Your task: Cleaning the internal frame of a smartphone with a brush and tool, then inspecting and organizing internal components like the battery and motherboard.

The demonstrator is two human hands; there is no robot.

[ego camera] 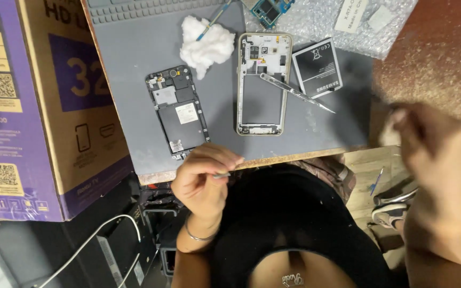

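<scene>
At the lower centre of the frame our left hand [205, 178] is pinched around a thin metal tool [222, 174] at the near edge of the grey mat [129, 80], while our right hand [430, 144], blurred at the right edge, seems to clutch something pale that we cannot identify. Just above the left hand lies the dark phone assembly [177, 111], with the bare phone frame [262, 83] and tweezers [293, 92] across it. Beyond sit 1 cotton wad [205, 41] and 1 battery [317, 66]; we judge this a pause mid-teardown, and the next move calls for steadying the tool tip on the assembly.
</scene>
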